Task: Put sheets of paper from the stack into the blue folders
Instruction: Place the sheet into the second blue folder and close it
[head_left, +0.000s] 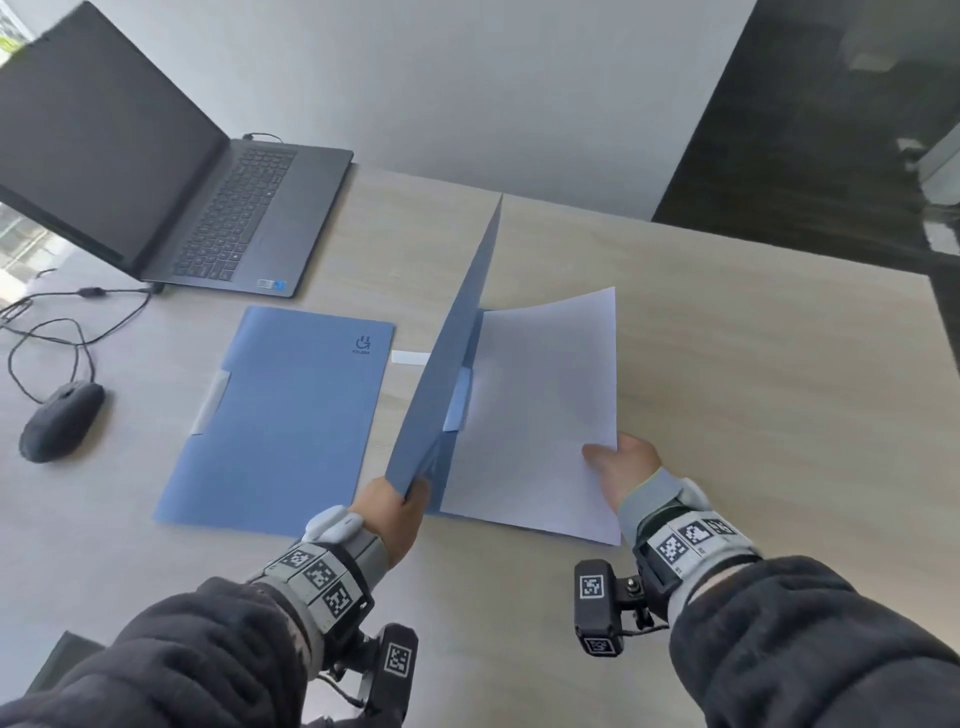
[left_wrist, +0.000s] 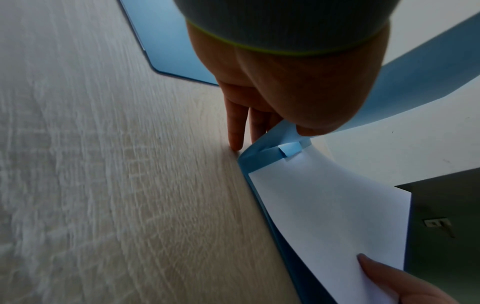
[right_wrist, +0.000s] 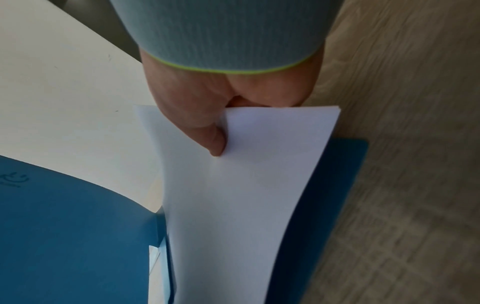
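While my right hand (head_left: 626, 470) pinched the near right corner of the sheets of paper (head_left: 540, 410), thumb on top and fingers hidden beneath, the bundle ran away from that hand toward the spine of the open folder (head_left: 452, 364), and that was the relation the next move turned on. The sheets lay over the folder's back leaf, long axis running from me toward the far edge of the table (head_left: 727, 338), parallel to the spine, with the far right corner curling upward. Their left edge sat just beside the small pale tab (head_left: 460, 402) at the spine; whether it was tucked under that tab, I could not tell. I judged the sheets had to slide left, into the spine, and settle flat.

My left hand (head_left: 397, 512) pinched the near corner of the folder's front cover, holding it raised and tilted over the spine, so the opening faced right, toward the paper. Of the two, the right hand was the nearer to the sheets and the one to seat them.

Left of the open folder lay the closed folder (head_left: 280, 421), flat, its long axis likewise running away from me. No stack showed in any view.
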